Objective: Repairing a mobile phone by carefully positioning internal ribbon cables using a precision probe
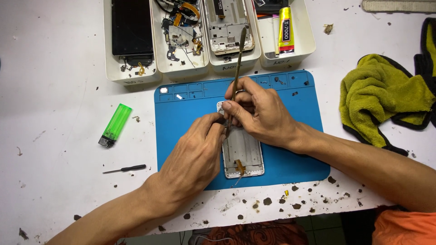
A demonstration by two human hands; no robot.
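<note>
Both hands are working on the phone frame [243, 152] lying on the blue mat [181, 118] — right hand [259, 111] pinching a thin metal pry tool [237, 59], left hand [195, 156] fingers pressing together beside its tip. Slipping sideways — the tip could be gouging the orange flex cable [239, 167].

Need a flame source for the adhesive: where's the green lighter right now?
In the head view, the translucent green plastic lighter lies on the white table, left of the blue rubber work mat and above the small black screwdriver.

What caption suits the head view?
Both hands work a thin metal tool on a phone frame atop a blue mat.
</note>
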